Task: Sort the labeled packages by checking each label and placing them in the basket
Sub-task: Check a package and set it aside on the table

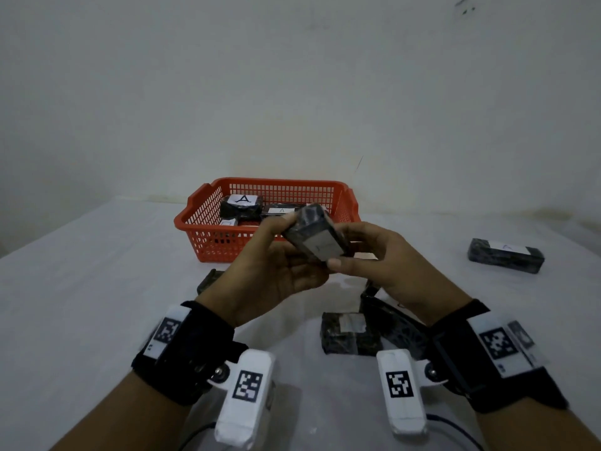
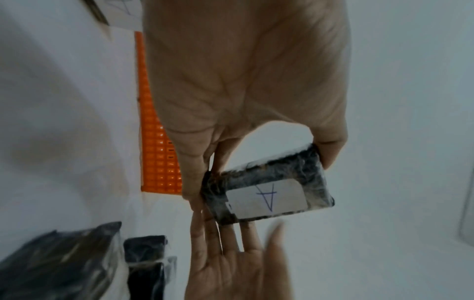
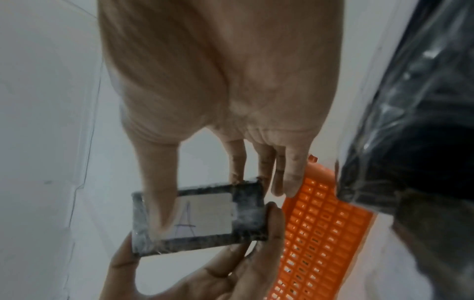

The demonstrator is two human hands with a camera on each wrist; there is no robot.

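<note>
Head view: both hands hold one dark wrapped package [image 1: 313, 234] in the air, just in front of the orange basket [image 1: 208, 203] on the white table [image 1: 81, 271]. Left hand [image 1: 276, 265] grips its near-left side, thumb over the top end; right hand [image 1: 380, 258] pinches the right side, thumb on the lower edge. White label [image 1: 325, 247] faces the camera, letter too faint to read from here. Basket already holds packages, two labels showing "A". Loose ones: far-right package [image 1: 505, 259] marked "A", one package near the wrists [image 1: 349, 333], others partly hidden under the hands. Left wrist view: label [image 2: 266, 198] reads "A" clearly; left fingers and thumb clamp opposite ends of the package, right fingertips [image 2: 231, 233] touch its lower edge. Right wrist view: right thumb [image 3: 159, 203] lies across the label's left part, half covering the letter; basket wall [image 3: 320, 223] just beside. Risks, as judged: the wrap looks slick, so a loosened pinch during hand-over could drop the package short of the basket; the thumb over the letter could cause a misread; clipping the basket rim could shove the basket.
</note>
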